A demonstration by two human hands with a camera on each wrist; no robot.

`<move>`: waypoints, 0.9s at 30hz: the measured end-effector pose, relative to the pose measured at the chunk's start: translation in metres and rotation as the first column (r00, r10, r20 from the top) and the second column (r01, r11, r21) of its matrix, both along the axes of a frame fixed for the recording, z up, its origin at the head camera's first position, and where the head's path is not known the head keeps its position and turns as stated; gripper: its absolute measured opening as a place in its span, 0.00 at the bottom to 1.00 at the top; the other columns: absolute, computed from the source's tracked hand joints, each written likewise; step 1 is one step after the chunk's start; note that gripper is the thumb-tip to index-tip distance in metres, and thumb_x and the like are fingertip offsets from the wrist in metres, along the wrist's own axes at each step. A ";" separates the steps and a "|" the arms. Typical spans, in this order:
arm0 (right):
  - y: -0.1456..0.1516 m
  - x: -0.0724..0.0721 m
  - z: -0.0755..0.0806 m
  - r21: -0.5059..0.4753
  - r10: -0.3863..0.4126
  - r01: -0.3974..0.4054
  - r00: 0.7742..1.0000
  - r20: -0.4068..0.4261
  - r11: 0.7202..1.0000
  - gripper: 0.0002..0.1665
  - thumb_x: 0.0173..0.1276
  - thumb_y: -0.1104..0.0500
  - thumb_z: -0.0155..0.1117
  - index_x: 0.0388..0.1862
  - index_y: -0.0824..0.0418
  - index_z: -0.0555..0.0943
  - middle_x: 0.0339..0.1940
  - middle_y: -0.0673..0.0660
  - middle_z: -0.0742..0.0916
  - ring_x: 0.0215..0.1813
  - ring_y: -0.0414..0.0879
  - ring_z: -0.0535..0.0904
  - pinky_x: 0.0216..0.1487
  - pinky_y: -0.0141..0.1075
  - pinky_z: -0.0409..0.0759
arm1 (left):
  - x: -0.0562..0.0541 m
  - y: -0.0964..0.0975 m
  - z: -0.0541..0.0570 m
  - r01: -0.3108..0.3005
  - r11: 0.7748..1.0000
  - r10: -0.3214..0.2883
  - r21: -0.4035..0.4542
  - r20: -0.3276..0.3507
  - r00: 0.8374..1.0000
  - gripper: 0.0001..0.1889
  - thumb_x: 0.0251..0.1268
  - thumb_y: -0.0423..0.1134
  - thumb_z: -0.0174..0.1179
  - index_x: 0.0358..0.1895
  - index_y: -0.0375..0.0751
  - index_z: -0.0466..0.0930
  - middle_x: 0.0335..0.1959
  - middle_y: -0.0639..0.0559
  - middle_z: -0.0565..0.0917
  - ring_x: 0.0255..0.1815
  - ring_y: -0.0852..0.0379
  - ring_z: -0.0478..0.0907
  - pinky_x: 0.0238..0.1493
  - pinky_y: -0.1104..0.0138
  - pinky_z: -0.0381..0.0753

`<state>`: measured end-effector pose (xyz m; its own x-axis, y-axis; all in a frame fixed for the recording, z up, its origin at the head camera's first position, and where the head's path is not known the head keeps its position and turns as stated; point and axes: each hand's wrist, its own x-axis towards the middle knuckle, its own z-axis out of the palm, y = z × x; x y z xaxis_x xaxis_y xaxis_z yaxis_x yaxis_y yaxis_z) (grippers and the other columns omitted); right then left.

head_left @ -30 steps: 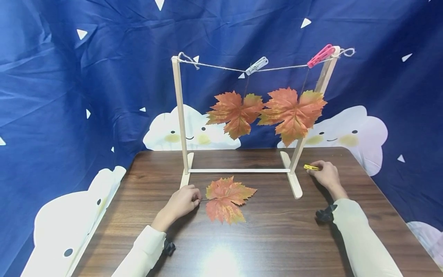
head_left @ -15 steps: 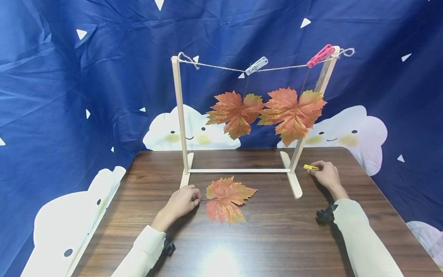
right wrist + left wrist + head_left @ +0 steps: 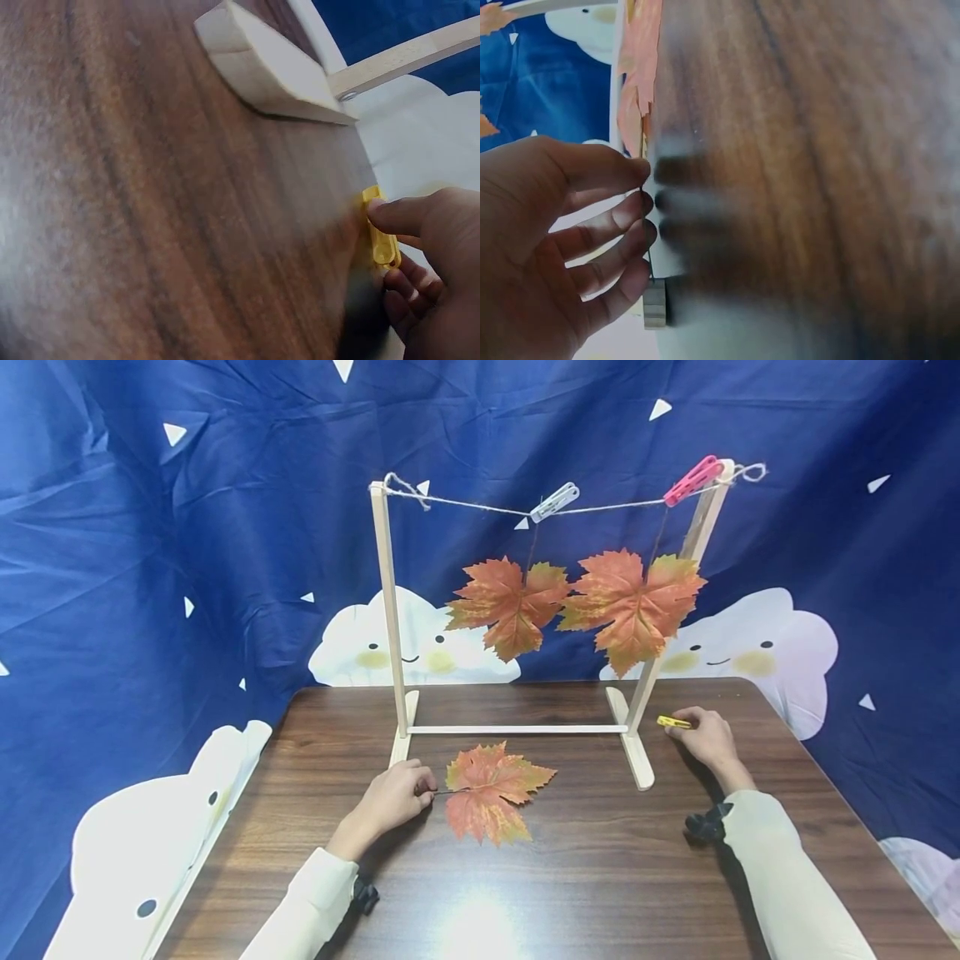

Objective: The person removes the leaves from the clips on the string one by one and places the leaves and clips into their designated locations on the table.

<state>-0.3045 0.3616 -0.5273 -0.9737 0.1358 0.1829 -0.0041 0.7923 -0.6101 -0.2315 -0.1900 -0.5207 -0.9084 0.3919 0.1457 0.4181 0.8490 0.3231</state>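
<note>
An orange maple-like leaf (image 3: 491, 793) lies at the table's middle, its thin stem pointing left. My left hand (image 3: 397, 793) pinches that stem between thumb and fingers; the left wrist view shows the dark stem (image 3: 649, 259) running along the fingertips. On the right, beside the wooden stand, my right hand (image 3: 707, 739) holds a yellow clothespin (image 3: 674, 722). In the right wrist view the thumb presses on the clothespin (image 3: 383, 236), low at the table. Two similar leaves hang from the string, one under a white clothespin (image 3: 555, 502), the other under a pink clothespin (image 3: 693, 481).
The wooden stand (image 3: 388, 610) rises at the back of the brown table (image 3: 585, 877), with a string (image 3: 480, 507) tied between its posts. A low crossbar (image 3: 517, 729) joins its feet. Behind hangs a blue cloth (image 3: 225, 527) with clouds.
</note>
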 end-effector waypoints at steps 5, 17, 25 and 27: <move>0.004 -0.001 0.009 -0.039 -0.013 0.014 1.000 0.017 0.999 0.21 0.74 0.60 0.67 0.57 0.76 0.82 0.54 0.79 0.86 0.55 0.73 0.82 0.56 0.59 0.78 | -0.002 -0.001 0.008 -0.018 1.000 0.018 0.024 -0.002 1.000 0.03 0.63 0.40 0.71 0.33 0.54 0.87 0.30 0.62 0.78 0.32 0.63 0.76 0.34 0.62 0.79; -0.001 0.005 0.070 -0.236 -0.063 0.043 0.995 -0.080 0.971 0.20 0.81 0.54 0.61 0.58 0.69 0.84 0.31 0.38 0.86 0.29 0.26 0.74 0.32 0.24 0.74 | -0.010 -0.005 0.044 -0.051 0.970 0.082 0.236 -0.125 0.989 0.03 0.67 0.34 0.66 0.39 0.46 0.88 0.30 0.58 0.85 0.31 0.59 0.80 0.36 0.64 0.79; -0.025 0.022 0.140 -0.451 -0.040 -0.071 0.972 -0.232 0.890 0.04 0.79 0.59 0.63 0.42 0.52 0.84 0.24 0.28 0.82 0.21 0.29 0.75 0.24 0.22 0.73 | -0.019 -0.006 0.090 0.021 0.934 0.062 0.356 -0.219 0.974 0.04 0.68 0.30 0.66 0.40 0.39 0.89 0.30 0.53 0.87 0.30 0.59 0.80 0.35 0.67 0.81; -0.034 0.027 0.159 -0.498 -0.054 -0.087 0.963 -0.263 0.863 0.05 0.78 0.59 0.65 0.40 0.49 0.85 0.22 0.31 0.83 0.20 0.31 0.75 0.23 0.22 0.73 | -0.022 -0.005 0.102 0.027 0.925 0.069 0.378 -0.238 0.969 0.04 0.68 0.29 0.66 0.40 0.39 0.89 0.29 0.52 0.88 0.31 0.58 0.80 0.36 0.66 0.80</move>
<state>-0.2778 0.3278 -0.3686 -0.9035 0.2617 0.3393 -0.2279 0.3771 -0.8977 -0.2532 -0.1953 -0.4182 -0.8338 0.2456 0.4944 0.5073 0.6941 0.5108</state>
